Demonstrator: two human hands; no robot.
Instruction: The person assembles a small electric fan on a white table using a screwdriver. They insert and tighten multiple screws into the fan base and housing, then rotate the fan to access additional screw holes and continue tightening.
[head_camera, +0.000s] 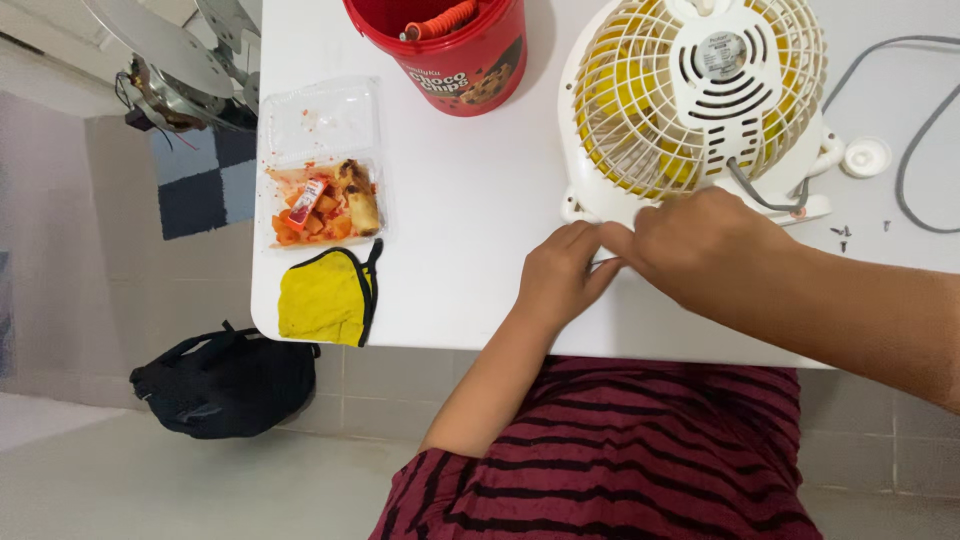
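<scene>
Both hands meet at the near rim of a small white plastic desk fan (700, 100) lying grille-up on a white table (470, 260). The left hand (562, 272) and right hand (700, 250) pinch together at something thin — too small to identify. Far left: a red round tub (455, 60), a clear food tray (322, 200), a yellow face mask (322, 298).

- We see a small white desk fan (700, 100), yellow blades behind the grille, lying rear-side up on the white table, near its front edge.
- Grey cord exits the motor housing, trailing right.
- Base edge sits under both hands.
</scene>
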